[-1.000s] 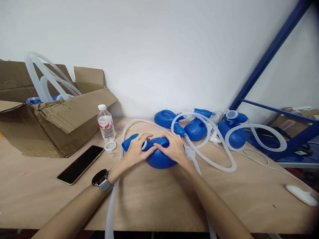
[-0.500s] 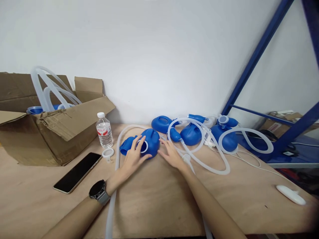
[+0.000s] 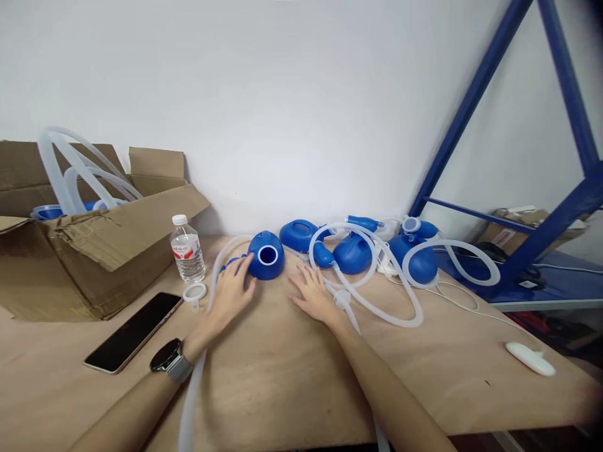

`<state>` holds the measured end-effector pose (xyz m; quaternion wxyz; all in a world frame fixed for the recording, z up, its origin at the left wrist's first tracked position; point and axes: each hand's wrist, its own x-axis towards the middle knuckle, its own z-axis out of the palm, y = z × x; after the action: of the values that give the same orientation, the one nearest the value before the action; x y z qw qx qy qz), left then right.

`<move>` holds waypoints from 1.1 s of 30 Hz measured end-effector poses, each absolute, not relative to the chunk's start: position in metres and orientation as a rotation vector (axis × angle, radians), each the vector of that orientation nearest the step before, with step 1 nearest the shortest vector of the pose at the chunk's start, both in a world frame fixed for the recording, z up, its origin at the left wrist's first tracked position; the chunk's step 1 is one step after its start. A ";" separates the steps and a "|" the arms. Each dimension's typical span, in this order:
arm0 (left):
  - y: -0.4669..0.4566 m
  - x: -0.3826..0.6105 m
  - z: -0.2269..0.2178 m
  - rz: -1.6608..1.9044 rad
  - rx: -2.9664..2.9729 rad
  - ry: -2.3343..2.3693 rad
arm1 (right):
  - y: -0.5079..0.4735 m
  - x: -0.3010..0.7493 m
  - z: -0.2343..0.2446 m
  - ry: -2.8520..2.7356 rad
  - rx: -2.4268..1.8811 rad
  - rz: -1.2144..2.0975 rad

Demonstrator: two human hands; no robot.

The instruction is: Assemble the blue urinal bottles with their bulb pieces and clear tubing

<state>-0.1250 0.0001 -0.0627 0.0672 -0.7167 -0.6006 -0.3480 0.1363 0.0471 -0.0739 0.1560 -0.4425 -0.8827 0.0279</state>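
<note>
Blue plastic container (image 3: 266,256), left hand (image 3: 228,298) touching it, right hand (image 3: 311,298) apart

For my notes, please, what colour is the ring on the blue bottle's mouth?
The ring is white, clearest in the head view.

Five blue plastic jugs (image 3: 266,256), one water bottle (image 3: 187,251), one phone (image 3: 132,333).

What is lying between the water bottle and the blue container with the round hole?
In the head view, a whitish plastic tube curves there, and the container's blue spout points toward the bottle, partly under the left hand.
</note>
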 end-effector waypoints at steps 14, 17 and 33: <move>-0.013 -0.146 -0.025 -0.546 -1.765 -2.296 | 0.041 0.147 -0.054 -2.295 -1.962 -0.127; -0.022 -0.148 -0.009 -0.885 -1.650 -2.164 | 0.041 0.147 -0.054 -2.320 -1.916 -0.125; -0.027 -0.087 -0.012 -1.903 -2.274 -2.095 | 0.053 0.142 -0.069 -1.962 -1.445 0.220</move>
<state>-0.0867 -0.0274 -0.0122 -0.2423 -0.6076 -0.5598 -0.5086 0.1425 0.0527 -0.0686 0.3406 -0.5552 -0.7540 0.0845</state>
